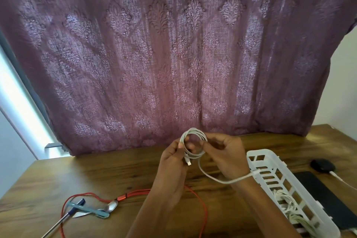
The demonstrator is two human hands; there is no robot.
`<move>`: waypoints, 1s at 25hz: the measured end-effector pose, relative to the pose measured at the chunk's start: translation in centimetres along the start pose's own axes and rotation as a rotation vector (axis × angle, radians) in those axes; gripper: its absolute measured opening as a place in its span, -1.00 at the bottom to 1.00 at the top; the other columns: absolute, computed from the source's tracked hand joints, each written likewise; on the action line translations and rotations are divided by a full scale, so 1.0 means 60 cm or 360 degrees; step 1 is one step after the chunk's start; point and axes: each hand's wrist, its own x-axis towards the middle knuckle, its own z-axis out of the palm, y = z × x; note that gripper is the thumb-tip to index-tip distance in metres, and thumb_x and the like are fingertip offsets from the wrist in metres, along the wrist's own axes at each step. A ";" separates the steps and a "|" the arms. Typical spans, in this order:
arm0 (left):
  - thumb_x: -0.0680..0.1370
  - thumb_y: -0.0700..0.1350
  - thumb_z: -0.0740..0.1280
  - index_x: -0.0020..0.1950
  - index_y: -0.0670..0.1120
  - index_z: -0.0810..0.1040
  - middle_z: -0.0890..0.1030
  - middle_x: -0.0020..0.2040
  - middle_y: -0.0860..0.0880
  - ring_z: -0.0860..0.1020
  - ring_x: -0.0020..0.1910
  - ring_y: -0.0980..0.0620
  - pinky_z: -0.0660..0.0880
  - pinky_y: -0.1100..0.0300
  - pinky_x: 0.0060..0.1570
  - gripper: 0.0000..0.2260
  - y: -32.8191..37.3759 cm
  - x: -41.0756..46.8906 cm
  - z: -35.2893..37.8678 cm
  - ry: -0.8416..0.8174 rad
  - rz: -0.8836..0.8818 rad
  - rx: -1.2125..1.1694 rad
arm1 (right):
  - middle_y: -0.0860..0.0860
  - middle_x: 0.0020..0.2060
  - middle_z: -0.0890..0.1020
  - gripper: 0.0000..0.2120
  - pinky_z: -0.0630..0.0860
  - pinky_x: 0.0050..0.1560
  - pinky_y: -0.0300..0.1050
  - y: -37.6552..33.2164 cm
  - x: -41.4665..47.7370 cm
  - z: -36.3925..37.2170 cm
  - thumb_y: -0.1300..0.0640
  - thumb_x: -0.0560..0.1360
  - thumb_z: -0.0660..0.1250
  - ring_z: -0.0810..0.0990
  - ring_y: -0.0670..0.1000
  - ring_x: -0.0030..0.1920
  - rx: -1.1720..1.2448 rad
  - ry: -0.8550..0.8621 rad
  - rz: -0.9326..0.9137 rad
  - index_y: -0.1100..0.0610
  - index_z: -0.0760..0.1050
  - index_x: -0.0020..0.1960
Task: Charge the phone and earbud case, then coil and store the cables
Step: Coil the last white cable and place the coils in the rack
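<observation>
Above the wooden table [96,176] both my hands hold a white cable [193,142] wound into a small coil. My left hand [173,162] grips the coil's left side, with the cable's plug sticking out below its fingers. My right hand [224,154] pinches the coil's right side. A loose tail of the white cable runs under my right wrist to the white slotted basket [257,156], which holds more white cable. A black earbud case [322,164] with a white cable plugged in sits at far right, behind a dark phone [320,195].
A red cable [201,206] loops across the table under my left forearm. A spoon, a knife and pens [92,209] lie at front left. A purple patterned curtain [173,54] hangs along the table's far edge.
</observation>
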 end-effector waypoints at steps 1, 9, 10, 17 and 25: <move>0.62 -0.24 0.09 0.00 -0.19 0.58 0.68 -0.11 -0.08 0.60 -0.06 0.00 0.46 0.06 0.13 -0.75 0.000 -0.002 -0.002 -0.0010 -0.0003 0.0190 | -0.21 -0.32 0.68 -0.66 0.52 -0.18 -0.35 0.002 0.001 -0.004 0.34 0.39 0.42 0.64 -0.22 -0.25 -0.0084 0.0038 -0.0032 -0.13 0.61 -0.19; 0.51 -0.34 0.26 0.19 0.02 0.51 0.63 0.01 0.07 0.59 0.00 0.20 0.48 0.36 0.02 -0.65 0.044 0.013 -0.010 -0.0170 0.0336 0.1075 | -0.03 -0.32 0.63 -0.84 0.39 -0.22 -0.46 0.003 0.013 -0.027 0.30 0.35 0.44 0.54 -0.11 -0.19 -0.0779 0.0034 -0.0437 0.12 0.69 -0.11; 0.51 -0.28 0.30 0.18 0.03 0.54 0.65 -0.04 0.11 0.59 -0.07 0.28 0.46 0.44 -0.04 -0.69 0.049 0.015 -0.008 -0.0160 0.0428 0.1252 | 0.00 -0.34 0.62 -0.83 0.36 -0.23 -0.46 0.003 0.014 -0.027 0.30 0.33 0.44 0.52 -0.09 -0.21 -0.0833 0.0030 -0.0487 0.11 0.69 -0.12; 0.47 -0.25 0.38 -0.02 0.07 0.66 0.63 -0.22 0.22 0.57 -0.20 0.40 0.47 0.50 -0.12 -0.77 0.048 0.015 -0.010 -0.0116 0.0591 0.1669 | 0.00 -0.30 0.64 -0.79 0.35 -0.20 -0.53 -0.011 0.011 -0.020 0.05 0.37 0.36 0.53 -0.14 -0.20 -0.0742 -0.0085 -0.0572 0.11 0.68 -0.10; 0.50 -0.23 0.35 -0.03 0.03 0.66 0.69 -0.22 0.11 0.65 -0.16 0.21 0.55 0.34 -0.10 -0.82 0.057 0.007 -0.009 0.0075 0.0367 0.1220 | 0.41 -0.25 0.60 -0.34 0.60 -0.03 0.00 0.003 0.007 -0.030 -0.23 0.41 0.32 0.63 0.30 -0.14 0.0268 -0.0409 0.0116 0.46 0.54 -0.24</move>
